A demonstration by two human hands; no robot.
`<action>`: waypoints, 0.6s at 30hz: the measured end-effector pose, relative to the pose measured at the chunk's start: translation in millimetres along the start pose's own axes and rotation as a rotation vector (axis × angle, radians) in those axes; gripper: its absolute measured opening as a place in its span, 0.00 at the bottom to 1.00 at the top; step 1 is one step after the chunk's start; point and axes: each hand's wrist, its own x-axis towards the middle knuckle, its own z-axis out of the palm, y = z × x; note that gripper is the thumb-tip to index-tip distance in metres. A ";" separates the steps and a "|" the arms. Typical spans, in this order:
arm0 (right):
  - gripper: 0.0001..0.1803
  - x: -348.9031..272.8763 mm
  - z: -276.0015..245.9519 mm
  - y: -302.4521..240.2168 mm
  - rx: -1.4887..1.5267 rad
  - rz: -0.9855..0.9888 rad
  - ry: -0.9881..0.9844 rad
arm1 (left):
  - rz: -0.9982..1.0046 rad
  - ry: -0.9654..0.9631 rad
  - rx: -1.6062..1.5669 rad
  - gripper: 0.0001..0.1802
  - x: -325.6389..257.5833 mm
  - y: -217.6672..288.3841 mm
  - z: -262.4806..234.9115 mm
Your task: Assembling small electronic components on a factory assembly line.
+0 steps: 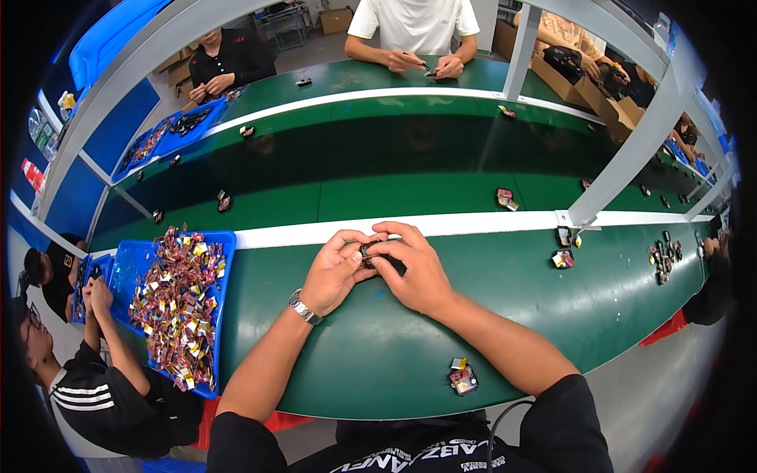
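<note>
Hands meet over the green worktop [378, 347], near the white strip [441, 226]. Left hand [335, 272] and right hand [414, 268] both pinch one small dark part [369, 251] between fingertips, lifted clear of the surface, likely for close fitting. Part looks black, compact, mostly hidden. Blue tray [126, 268] of red-gold pieces sits within left reach; another small part [463, 380] lies near the body
</note>
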 end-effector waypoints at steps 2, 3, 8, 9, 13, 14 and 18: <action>0.07 1.7 -0.2 -7.0 0.049 0.047 0.033 | -0.009 0.013 -0.006 0.13 -0.7 1.0 -1.1; 0.07 3.0 -0.3 -9.9 0.098 0.099 0.072 | -0.019 -0.009 -0.014 0.14 -0.3 2.5 -0.3; 0.09 4.6 -0.4 -2.2 -0.083 -0.065 0.146 | -0.028 -0.043 -0.032 0.14 0.1 5.0 6.6; 0.09 4.5 0.6 -0.9 -0.121 -0.128 0.146 | -0.035 -0.025 -0.019 0.14 -0.2 5.5 7.4; 0.09 4.8 0.2 -5.8 -0.160 -0.112 0.140 | -0.042 -0.006 -0.004 0.13 -0.3 5.0 7.8; 0.08 4.2 0.8 -4.1 -0.150 -0.076 0.129 | -0.042 -0.007 -0.004 0.13 -0.6 5.3 9.2; 0.07 2.0 5.4 -0.1 -0.062 0.030 0.117 | -0.049 0.029 0.066 0.13 0.4 3.6 10.2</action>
